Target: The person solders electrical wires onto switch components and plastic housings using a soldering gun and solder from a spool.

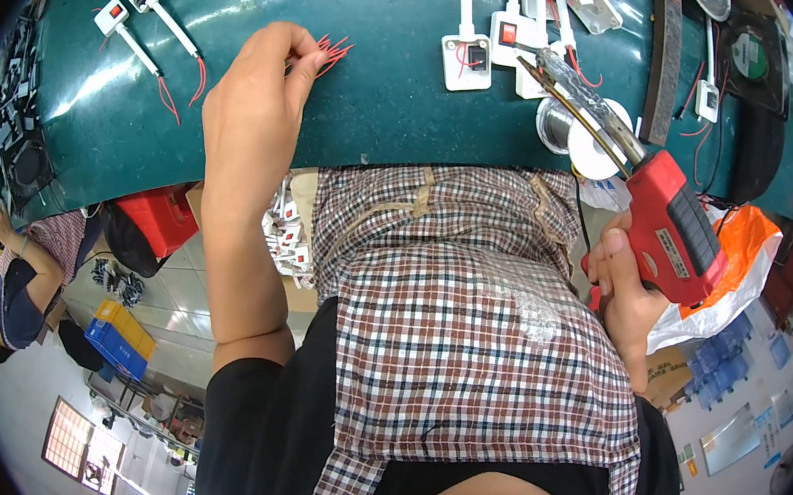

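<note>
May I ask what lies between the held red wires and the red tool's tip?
Green tabletop, then a white piece with a black switch, in the head view.

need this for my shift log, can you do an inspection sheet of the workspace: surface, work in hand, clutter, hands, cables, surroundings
Surface: glossy dark green bench top, light reflections and small specks.
Work in hand: bunch of short thin red wires; red and black pistol-shaped tool with a long metal tip.
Clutter: white long-stemmed plastic fittings, crowded at upper right; round spool of silver wire.
Hands: left hand pinches the wires; right hand grips the tool's handle.
Cables: thin black cord near the tool; its ends cannot be made out.
Surroundings: orange and white plastic bag at right, blue and yellow plastic crates and another person at left.
</note>
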The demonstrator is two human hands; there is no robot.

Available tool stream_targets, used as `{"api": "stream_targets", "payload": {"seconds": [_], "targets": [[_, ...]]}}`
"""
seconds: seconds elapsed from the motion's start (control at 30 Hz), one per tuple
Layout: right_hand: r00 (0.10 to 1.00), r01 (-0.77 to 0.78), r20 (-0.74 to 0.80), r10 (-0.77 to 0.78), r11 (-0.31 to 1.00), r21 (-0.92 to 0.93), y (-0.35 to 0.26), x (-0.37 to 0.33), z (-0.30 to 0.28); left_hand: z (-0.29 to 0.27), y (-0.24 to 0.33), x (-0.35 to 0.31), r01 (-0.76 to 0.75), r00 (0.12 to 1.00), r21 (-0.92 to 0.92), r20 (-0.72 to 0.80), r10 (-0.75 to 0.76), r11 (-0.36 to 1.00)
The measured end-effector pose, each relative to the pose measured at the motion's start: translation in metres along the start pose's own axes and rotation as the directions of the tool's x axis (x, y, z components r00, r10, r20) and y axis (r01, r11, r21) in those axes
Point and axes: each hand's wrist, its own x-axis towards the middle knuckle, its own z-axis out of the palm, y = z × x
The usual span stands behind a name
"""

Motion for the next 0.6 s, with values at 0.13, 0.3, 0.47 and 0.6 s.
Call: {"api": "stream_targets", "payload": {"seconds": [0.13, 0.3, 0.47, 0.6], "targets": [[1.000, -0.010, 0.002, 0.010, 1.000, -0.012, -0.002, 0.000, 0.001, 0.004, 0.003, 0.002, -0.017, 0.997, -0.055, -0.073, 0.013, 0.998], [1.000, -0.010, -0.004, 0.010, 1.000, 0.006, -0.001, 0.000, 0.002, 0.001, -0.006, -0.001, 0.052, 0.999, 0.084, -0.006, -0.052, 0.995], [0.999, 0.020, 0.028, -0.019, 1.000, -0.007, 0.004, 0.001, -0.001, 0.006, -0.012, -0.004, 0.020, 0.999, 0.101, 0.042, -0.024, 0.995], [0.999, 0.024, 0.036, -0.024, 1.000, -0.009, 0.005, 0.002, -0.002, 0.002, 0.000, -0.005, -0.027, 0.995, 0.114, -0.095, 0.038, 0.993]]}}
